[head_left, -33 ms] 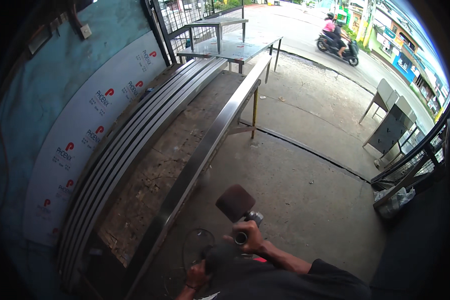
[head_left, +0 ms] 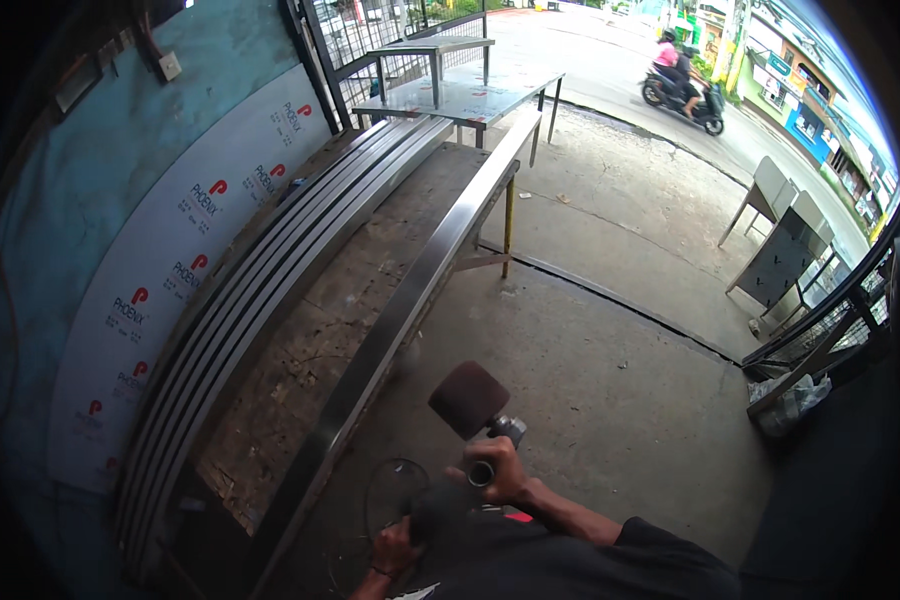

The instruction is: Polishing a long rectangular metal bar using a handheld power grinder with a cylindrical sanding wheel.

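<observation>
A hand-held drum sander with a brown abrasive drum is held low in front of my body, above the floor. My right hand wraps round its tubular front handle, close behind the drum. Farther back, my left hand is closed on the dark rear body, which is partly lost in shadow. Left of the drum and apart from it, a long brushed metal tube lies along the near edge of the wooden workbench.
Several more metal tubes lie side by side on the bench's wall side. A film-covered sheet leans on the blue wall. Beyond stands a metal table. Metal panels and a plastic bag are at right. A motorbike passes outside.
The drum sander has shifted very slightly up and left in my hands. Outside, the motorbike has moved a little to the right along the road.
</observation>
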The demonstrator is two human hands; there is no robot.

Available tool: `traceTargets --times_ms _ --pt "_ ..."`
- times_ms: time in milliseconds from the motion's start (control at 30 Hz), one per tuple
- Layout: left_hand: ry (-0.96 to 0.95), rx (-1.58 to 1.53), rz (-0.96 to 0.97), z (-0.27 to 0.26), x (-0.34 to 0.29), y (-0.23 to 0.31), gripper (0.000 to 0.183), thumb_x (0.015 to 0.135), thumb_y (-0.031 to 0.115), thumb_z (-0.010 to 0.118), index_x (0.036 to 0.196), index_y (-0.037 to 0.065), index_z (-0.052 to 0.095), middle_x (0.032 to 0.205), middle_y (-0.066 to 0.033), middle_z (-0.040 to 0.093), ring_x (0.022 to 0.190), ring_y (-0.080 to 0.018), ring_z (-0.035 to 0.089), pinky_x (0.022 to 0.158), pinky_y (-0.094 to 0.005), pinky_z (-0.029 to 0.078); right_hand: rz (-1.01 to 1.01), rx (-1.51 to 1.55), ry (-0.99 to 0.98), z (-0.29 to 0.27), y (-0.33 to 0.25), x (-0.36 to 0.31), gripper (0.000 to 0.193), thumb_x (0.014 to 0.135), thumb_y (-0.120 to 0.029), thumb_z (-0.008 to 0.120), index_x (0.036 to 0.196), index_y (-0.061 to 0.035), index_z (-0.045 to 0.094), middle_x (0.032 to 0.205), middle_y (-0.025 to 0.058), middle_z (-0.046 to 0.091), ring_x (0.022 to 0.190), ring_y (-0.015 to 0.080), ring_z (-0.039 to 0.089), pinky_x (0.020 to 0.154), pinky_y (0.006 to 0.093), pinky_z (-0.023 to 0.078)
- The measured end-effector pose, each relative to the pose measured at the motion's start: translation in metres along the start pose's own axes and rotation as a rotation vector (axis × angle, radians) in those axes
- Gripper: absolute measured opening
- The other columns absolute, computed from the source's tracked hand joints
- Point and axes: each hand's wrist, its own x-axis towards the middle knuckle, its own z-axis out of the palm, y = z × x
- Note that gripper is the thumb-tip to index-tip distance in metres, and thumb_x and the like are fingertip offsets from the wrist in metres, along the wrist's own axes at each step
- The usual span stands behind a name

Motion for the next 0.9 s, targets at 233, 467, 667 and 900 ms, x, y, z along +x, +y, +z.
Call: traceTargets --times_ms 233,467,667,900 --pt "0.242 -0.072 0.146 -0.044 0.108 0.050 0.072 0.067 0.042 0.082 0.116 -0.005 0.059 0.078 -0.0187 0.066 0.072 -0.0361 0.067 0.067 -0.0448 0.056 -0.169 -0.103 0.089 -0.067 0.002 0.078 0.038 0.079 -0.023 0.076 0.057 -0.0037 0.051 0.050 0.0114 0.052 0.046 0.0272 0.057 0.045 0.0366 0.044" --pt "0.220 -0.095 0.112 -0.065 0.233 0.064 0.074 0.069 0.050 0.079 0.117 -0.002 0.058 0.079 -0.0198 0.067 0.073 -0.0375 0.068 0.067 -0.0460 0.055 -0.135 -0.119 0.084 -0.125 0.045 0.173 0.036 0.079 -0.019 0.074 0.058 -0.0041 0.048 0.050 0.0123 0.050 0.045 0.0287 0.055 0.045 0.0366 0.043" --pt "0.279 -0.143 0.107 -0.092 0.312 0.099 0.071 0.070 0.047 0.079 0.116 -0.002 0.058 0.078 -0.0209 0.066 0.072 -0.0393 0.066 0.066 -0.0480 0.054 -0.196 -0.083 0.065 -0.179 0.072 0.246 0.034 0.078 -0.014 0.074 0.057 -0.0048 0.048 0.051 0.0105 0.048 0.044 0.0260 0.052 0.044 0.0355 0.039" --pt "0.336 -0.107 -0.030 -0.123 0.416 0.176 0.057 0.072 0.038 0.079 0.109 -0.001 0.059 0.079 -0.0226 0.066 0.075 -0.0415 0.067 0.065 -0.0484 0.054 -0.324 0.084 -0.005 -0.263 0.137 0.332 0.033 0.078 -0.010 0.073 0.057 -0.0056 0.048 0.051 0.0086 0.044 0.043 0.0245 0.047 0.044 0.0372 0.033"
